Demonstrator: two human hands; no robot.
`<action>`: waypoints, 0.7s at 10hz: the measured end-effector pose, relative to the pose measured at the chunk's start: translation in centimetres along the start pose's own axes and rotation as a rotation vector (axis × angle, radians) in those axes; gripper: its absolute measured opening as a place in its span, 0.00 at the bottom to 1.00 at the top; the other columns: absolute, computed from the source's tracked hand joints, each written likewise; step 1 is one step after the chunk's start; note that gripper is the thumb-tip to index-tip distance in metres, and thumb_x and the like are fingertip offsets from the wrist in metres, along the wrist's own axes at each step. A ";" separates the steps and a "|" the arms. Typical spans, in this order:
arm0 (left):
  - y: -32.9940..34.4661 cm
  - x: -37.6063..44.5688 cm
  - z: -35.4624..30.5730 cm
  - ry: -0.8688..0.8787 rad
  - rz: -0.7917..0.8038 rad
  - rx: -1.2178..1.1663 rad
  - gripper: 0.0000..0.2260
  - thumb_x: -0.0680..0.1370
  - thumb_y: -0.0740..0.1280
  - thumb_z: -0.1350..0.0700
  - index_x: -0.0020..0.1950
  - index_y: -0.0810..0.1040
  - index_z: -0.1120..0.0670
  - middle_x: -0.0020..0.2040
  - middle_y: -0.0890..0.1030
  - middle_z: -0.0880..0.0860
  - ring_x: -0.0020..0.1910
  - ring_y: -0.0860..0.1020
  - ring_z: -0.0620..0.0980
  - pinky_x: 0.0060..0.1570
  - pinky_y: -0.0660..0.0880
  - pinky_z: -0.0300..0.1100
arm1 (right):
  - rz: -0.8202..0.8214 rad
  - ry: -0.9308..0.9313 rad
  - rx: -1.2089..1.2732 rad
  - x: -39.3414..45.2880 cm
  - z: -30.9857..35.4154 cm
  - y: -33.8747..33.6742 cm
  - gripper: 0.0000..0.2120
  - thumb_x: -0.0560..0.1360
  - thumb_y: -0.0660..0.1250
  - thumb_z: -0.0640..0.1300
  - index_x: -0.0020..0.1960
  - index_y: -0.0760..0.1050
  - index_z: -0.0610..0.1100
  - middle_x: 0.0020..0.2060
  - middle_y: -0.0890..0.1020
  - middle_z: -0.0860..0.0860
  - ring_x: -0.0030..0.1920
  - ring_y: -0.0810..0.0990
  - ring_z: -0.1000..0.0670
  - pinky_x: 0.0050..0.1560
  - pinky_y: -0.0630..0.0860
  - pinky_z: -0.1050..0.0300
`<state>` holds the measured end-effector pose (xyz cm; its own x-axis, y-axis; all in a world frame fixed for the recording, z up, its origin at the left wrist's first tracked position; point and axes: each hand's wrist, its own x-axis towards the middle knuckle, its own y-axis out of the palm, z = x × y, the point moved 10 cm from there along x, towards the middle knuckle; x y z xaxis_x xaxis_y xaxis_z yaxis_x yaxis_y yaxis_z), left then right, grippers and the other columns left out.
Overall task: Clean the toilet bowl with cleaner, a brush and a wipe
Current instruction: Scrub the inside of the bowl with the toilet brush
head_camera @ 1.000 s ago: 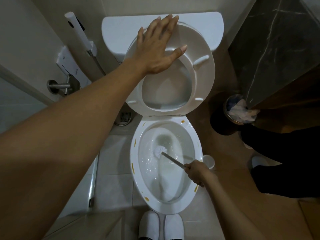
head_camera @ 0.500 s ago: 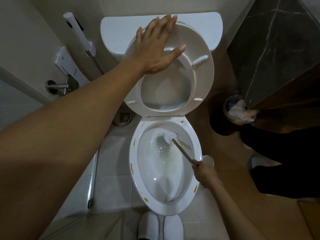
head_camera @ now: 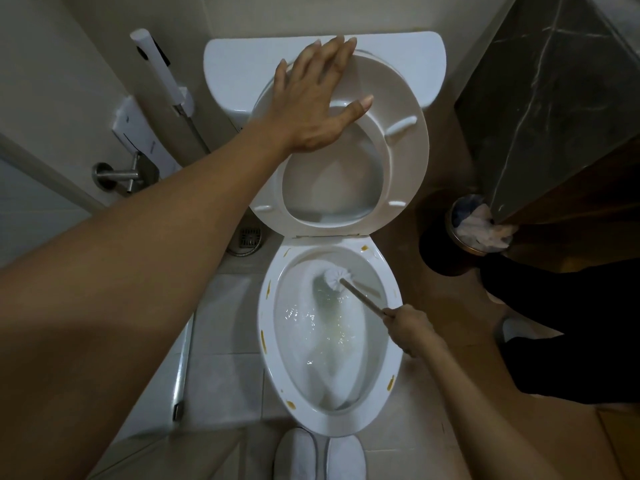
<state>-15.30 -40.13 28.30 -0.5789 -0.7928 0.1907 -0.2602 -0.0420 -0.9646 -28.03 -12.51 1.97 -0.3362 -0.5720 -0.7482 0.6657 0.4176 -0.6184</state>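
Scrub step in progress. Right hand [head_camera: 410,329] has its fingers curled tight round the wooden handle of the brush [head_camera: 360,296], gripping at the handle's near end, over the right side of the rim. Brush head sits high on the back wall of the toilet bowl [head_camera: 332,424], just above the water. Left hand [head_camera: 317,98] lies flat, fingers straight and spread, pressing the raised seat [head_camera: 408,161] back toward the tank [head_camera: 242,64]; it holds nothing.

To do it well, my read:
- Keep the left palm on the seat so it doesn't drop on the brush arm.
- Work the head in overlapping arcs round the wall, then push the bristles up under the rim lip.
- Yellow-orange spots [head_camera: 265,342] sit on the rim top, left, right and front. Brush may not reach them cleanly; leave for the wipe.
- Keep strokes short and low, head below rim level, to limit splash.
- Foam is visible in the water; cleaner looks already applied.

Wipe and cleaner bottle not visible.
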 end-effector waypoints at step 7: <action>-0.2 -0.1 -0.1 -0.013 0.010 -0.016 0.34 0.78 0.49 0.34 0.78 0.44 0.48 0.79 0.46 0.50 0.77 0.45 0.53 0.72 0.42 0.59 | 0.096 0.046 -0.298 -2.3 -3.3 -3.3 0.15 0.78 0.60 0.46 0.60 0.76 0.42 0.54 0.80 0.43 0.53 0.80 0.42 0.48 0.75 0.54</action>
<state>-15.22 -39.98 28.51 -0.5716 -0.8009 0.1783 -0.2663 -0.0244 -0.9636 -31.62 -10.28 4.89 -0.3158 -0.4903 -0.8123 0.4732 0.6606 -0.5828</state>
